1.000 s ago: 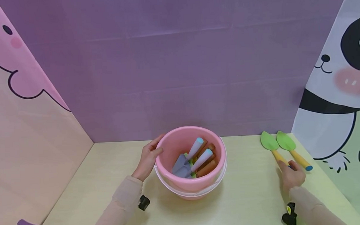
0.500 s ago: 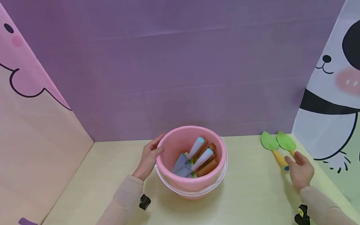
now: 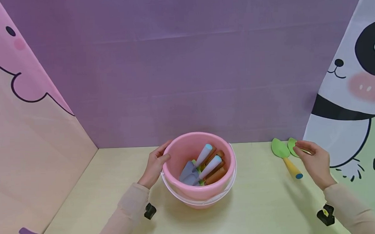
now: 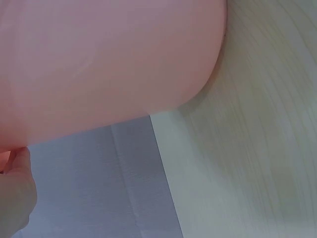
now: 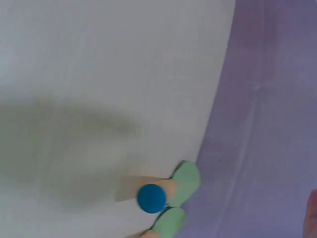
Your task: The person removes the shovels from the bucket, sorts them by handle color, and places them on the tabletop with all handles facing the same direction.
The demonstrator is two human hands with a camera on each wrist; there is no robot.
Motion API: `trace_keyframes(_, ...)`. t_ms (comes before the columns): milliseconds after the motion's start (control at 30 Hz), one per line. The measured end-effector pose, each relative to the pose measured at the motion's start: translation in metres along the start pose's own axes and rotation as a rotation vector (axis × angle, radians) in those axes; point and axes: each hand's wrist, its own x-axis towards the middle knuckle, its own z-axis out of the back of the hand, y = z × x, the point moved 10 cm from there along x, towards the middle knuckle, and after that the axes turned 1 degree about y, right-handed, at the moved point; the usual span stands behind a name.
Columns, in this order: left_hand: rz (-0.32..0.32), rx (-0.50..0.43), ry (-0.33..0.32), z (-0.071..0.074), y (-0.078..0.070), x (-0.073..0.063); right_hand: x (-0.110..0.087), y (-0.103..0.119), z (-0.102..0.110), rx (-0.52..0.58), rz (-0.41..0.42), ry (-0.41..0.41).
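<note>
My left hand grips the left rim of a pink toy bucket, thumb over the edge and fingers around the outside. The bucket's pink wall fills much of the left wrist view. Inside it lie toy tools: two with lavender handles, and others with brown handles. My right hand is raised at the right with loosely bent fingers, holding nothing. It covers most of one toy shovel, whose green blade shows. Left of it lies another toy shovel with a green blade and yellow handle.
The bucket's white carrying handle hangs down at its front. Behind the pale wooden table stands a purple wall. A panda-printed panel borders the right side, and a pink printed panel the left.
My right hand has left the yellow handle of the left shovel. It has risen and moved rightward, over the other shovel. My left hand and the bucket stay put.
</note>
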Motion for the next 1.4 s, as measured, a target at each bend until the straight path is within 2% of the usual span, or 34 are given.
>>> trace_keyframes(133,0.002,-0.005,0.004,0.001,-0.001,0.000,0.002,0.025,-0.009,-0.041,0.089,0.072)
trace_keyframes(267,0.002,-0.009,0.000,0.001,-0.001,0.000,0.003,0.047,-0.026,-0.076,0.141,0.206)
trace_keyframes(467,0.007,-0.009,-0.002,0.000,0.000,0.000,0.002,0.078,-0.060,-0.146,0.225,0.422)
trace_keyframes(700,0.000,0.002,-0.011,0.002,-0.001,0.001,-0.004,0.111,-0.108,-0.214,0.350,0.574)
trace_keyframes(1033,-0.020,0.003,0.007,0.001,-0.001,0.001,-0.012,0.144,-0.160,-0.220,0.486,0.670)
trace_keyframes(1233,-0.022,0.006,-0.003,0.002,0.000,0.001,-0.015,0.149,-0.189,-0.271,0.505,0.733)
trace_keyframes(1400,-0.021,-0.002,0.002,0.001,0.000,0.001,-0.017,0.150,-0.209,-0.248,0.536,0.748)
